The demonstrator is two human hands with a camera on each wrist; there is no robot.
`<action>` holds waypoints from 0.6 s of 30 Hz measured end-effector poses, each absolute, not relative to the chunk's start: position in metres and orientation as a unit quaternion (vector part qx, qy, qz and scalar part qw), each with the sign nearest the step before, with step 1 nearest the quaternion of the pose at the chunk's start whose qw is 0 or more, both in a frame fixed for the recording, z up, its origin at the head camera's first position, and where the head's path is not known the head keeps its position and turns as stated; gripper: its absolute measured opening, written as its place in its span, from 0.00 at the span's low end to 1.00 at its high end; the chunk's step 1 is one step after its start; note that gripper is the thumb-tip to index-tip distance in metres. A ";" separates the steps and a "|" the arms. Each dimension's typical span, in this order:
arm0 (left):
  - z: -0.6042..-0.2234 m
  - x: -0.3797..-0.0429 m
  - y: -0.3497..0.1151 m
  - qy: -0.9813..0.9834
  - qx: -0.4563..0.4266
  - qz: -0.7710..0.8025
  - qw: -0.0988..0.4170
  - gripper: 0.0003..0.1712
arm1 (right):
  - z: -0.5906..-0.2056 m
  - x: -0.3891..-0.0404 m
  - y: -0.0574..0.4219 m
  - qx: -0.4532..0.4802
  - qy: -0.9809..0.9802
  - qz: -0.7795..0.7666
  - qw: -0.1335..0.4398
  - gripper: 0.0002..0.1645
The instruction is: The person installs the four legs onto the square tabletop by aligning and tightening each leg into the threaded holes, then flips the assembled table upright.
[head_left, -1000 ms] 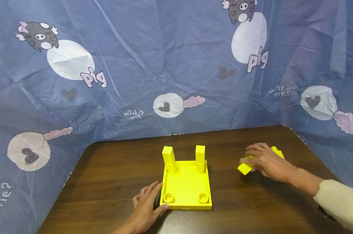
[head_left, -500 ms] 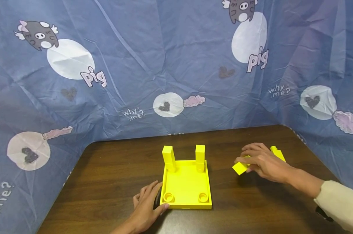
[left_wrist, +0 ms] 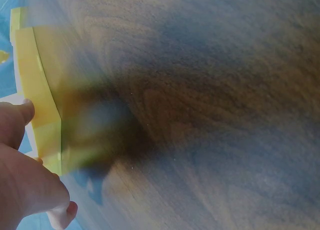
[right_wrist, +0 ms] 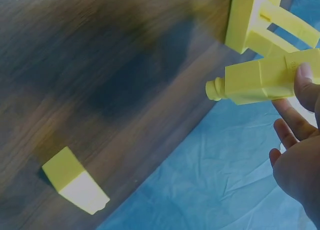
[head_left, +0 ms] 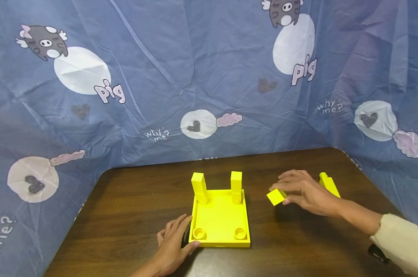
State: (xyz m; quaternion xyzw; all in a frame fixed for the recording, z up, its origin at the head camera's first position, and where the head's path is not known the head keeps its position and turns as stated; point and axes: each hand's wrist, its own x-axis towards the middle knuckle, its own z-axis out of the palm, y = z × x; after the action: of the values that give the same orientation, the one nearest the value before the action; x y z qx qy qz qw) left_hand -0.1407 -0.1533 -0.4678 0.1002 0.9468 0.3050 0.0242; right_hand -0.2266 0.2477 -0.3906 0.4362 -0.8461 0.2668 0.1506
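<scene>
A square yellow toy tabletop [head_left: 221, 219] lies underside up, with a raised rim. Two legs, a left one [head_left: 199, 187] and a right one [head_left: 236, 187], stand upright at its far corners. Round threaded sockets [head_left: 240, 233] show at both near corners. My left hand [head_left: 174, 240] holds the near left corner, thumb on the front edge, fingers along the left side. To the right, my right hand [head_left: 307, 194] pinches a yellow table leg [head_left: 276, 197] above the table. The right wrist view shows that leg's screw end [right_wrist: 215, 89] pointing away from the hand.
Another yellow leg [head_left: 329, 185] lies on the brown wooden table [head_left: 132, 204], beyond the right hand. A blue printed cloth [head_left: 153, 69] hangs behind the table and along its sides.
My right hand has moved left with the leg, away from the leg lying on the table. The left hand and the tabletop have stayed in place.
</scene>
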 end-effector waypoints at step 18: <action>-0.469 -0.141 -0.153 0.949 0.096 0.298 0.023 0.41 | -0.378 -0.216 0.227 0.387 -0.831 0.395 0.058 0.28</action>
State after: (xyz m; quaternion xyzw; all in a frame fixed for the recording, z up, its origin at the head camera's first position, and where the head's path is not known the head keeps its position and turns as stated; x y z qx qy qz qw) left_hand -0.1405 -0.1531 -0.4686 0.0958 0.9494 0.2982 0.0228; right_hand -0.2160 0.2268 -0.3781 0.3868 -0.8313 0.3950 0.0577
